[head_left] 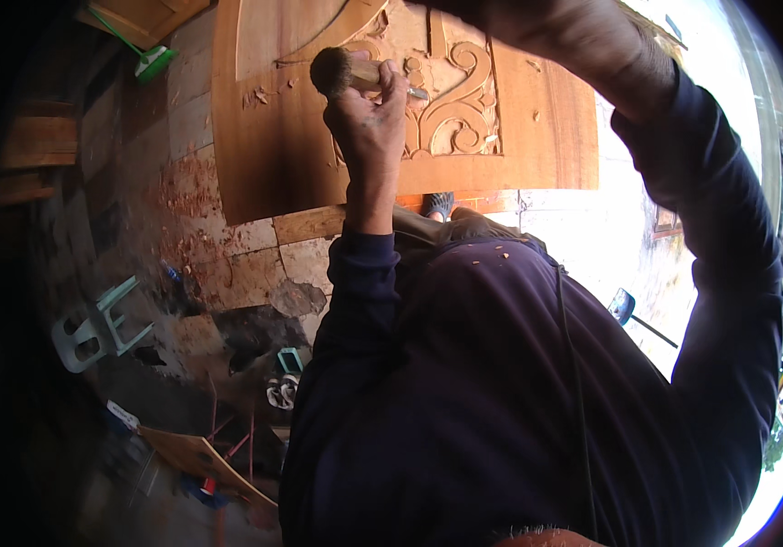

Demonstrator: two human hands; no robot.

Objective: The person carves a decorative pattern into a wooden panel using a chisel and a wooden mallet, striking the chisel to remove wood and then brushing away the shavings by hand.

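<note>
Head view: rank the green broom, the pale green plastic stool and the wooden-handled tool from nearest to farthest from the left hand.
1. Wooden-handled tool: nearest, held in the left hand.
2. Green broom: upper left, past the left edge of the carved wooden panel.
3. Pale green plastic stool: farthest, lower left.
</note>
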